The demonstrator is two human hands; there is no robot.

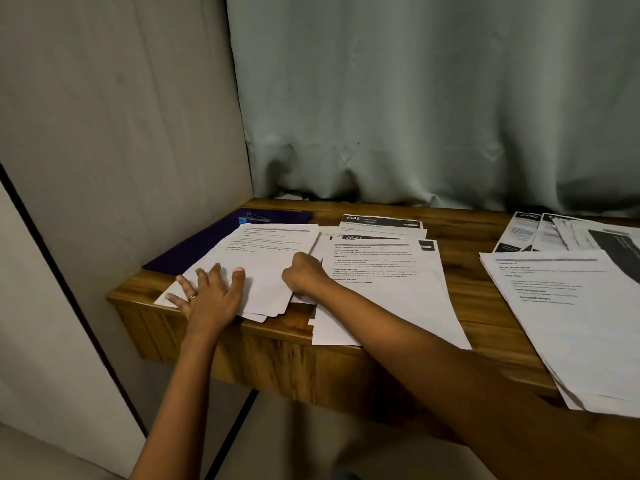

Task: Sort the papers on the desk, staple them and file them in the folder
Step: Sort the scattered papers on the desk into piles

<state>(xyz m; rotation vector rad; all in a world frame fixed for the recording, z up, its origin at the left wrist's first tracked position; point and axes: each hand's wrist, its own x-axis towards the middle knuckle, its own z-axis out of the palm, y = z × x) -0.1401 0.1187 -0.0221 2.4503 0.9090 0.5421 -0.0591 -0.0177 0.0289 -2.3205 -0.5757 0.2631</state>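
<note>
Papers point(381, 306) are laid in several stacks across the table point(462, 271). A left stack point(266, 258) sits at the near left corner, partly over the purple folder point(194, 247). A middle stack point(398, 265) lies just beside it, and a right stack point(571, 317) overhangs the near edge. Loose sheets point(540, 233) are fanned out at the far right. A blue stapler point(252, 218) rests on the far end of the folder.

The left stack is pressed flat by the left hand point(211, 296), its grip spread with straight fingers. The right hand point(304, 275) is set at the right edge of that stack with its grip curled. The fingertips are hidden, so whether a sheet is pinched cannot be told.

Sorting is judged to be the step in hand, with the left stack being gathered or squared. Nothing appears stapled or filed yet, so the task is taken to be at an early stage.

For the next move, the ragged near edges of the left stack would need to be aligned. It would then have to be lifted clear of the folder, and the stapler reached at the far left. The overhanging right stack could slip if it is brushed.
</note>
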